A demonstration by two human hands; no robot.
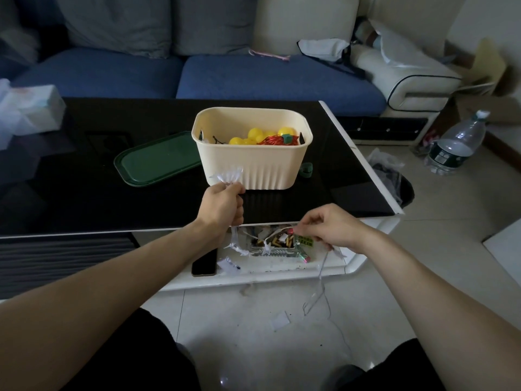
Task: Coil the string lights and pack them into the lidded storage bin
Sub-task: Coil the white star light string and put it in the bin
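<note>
Fingers [236,190] of left hand [222,206] curled tight round a bunch of white star-shaped string lights [229,176], coiled end sticking up above the fist, just in front of the cream storage bin [253,165]. Loose stars trailing out below the fist, down over the counter [84,198] edge toward the lower shelf [282,268]. Right hand [332,225] lower and to the right, off the counter edge, thumb and forefinger pinching the thin wire of the same strand; remaining fingers loosely bent. Wire running between the two hands across the cluttered shelf, then hanging from the right hand in a slack loop to the tiled floor [253,320].

Bin standing open on the black counter, near its front right part, already holding yellow ball lights [255,136] and a bundle of red wire [277,140] with a green tie. Dark green lid [158,160] lying flat on the counter, just left of the bin, its right edge hidden behind the bin wall. Small green clip [306,170] at the bin's right base.

Dark phone [204,262] on the lower shelf beside scraps of paper. Blue sofa [225,77] beyond the counter; plastic water bottle [456,145] on the floor at right.
</note>
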